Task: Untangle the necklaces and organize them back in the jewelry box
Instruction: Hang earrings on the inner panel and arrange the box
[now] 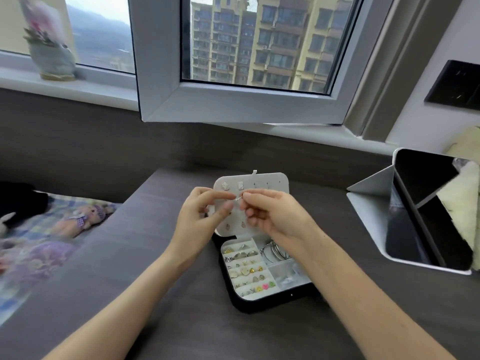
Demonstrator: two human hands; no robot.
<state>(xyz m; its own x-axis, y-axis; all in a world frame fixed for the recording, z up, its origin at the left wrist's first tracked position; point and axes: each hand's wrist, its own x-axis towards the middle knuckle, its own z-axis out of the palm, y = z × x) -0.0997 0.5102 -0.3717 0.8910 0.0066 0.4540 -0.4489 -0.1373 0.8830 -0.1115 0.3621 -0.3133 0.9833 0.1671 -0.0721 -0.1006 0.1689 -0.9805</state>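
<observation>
Obs., largest first. The window (233,105) fills the view at 12 o'clock. The dark wood-grain worktop (207,333) carries everything else. A tablet (426,211) in a folding stand sits at 3 o'clock of the jewelry box (259,305), well apart from it.

The box lies open at centre. Its lid (270,180) stands upright at the box's 12 o'clock edge, with stud earrings pinned to it. In the tray, ring rolls (241,253) sit at 10 o'clock and bangles (275,252) at 1 o'clock.

Our left hand (197,211) and right hand (275,216) hover over the box, in front of the lid. The fingers (228,195) of both are closed in a pinch, tips almost meeting, on a thin silvery strand we take for the necklace (237,198). Only a short glint of it shows between the tips.

Step in hand, as we judge it: teasing a knot or clasp loose.
- We keep the pinch light and spread the knot sideways; tugging the ends would likely tighten it.
- We keep the slack away from the lid's studs, which could snag it.
- The dark worktop would likely show the chain better than the pale lid.
- The tray compartment (288,274) at 4 o'clock holds pale items we cannot identify, so we cannot tell where the chain belongs.

Writing: none readable. We see no brand on the box, and the tablet screen is dark.
</observation>
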